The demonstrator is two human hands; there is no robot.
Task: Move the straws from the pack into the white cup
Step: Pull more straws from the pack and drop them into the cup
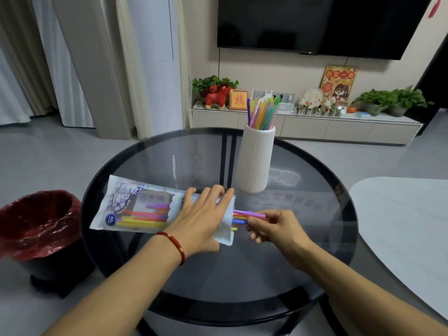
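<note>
Straws (249,215) poking from the open end of the pack (135,207) are pinched between the fingertips of the right hand (274,226), while the pack is pressed flat to the glass table (315,238) by the open left hand (201,214), palm down. More straws are seen through the pack's window. If several are drawn at once, some could be dropped and rolled off the smooth glass. The cup (255,158), tall, narrow and already crowded with straws, could be tipped by a careless insertion.
</note>
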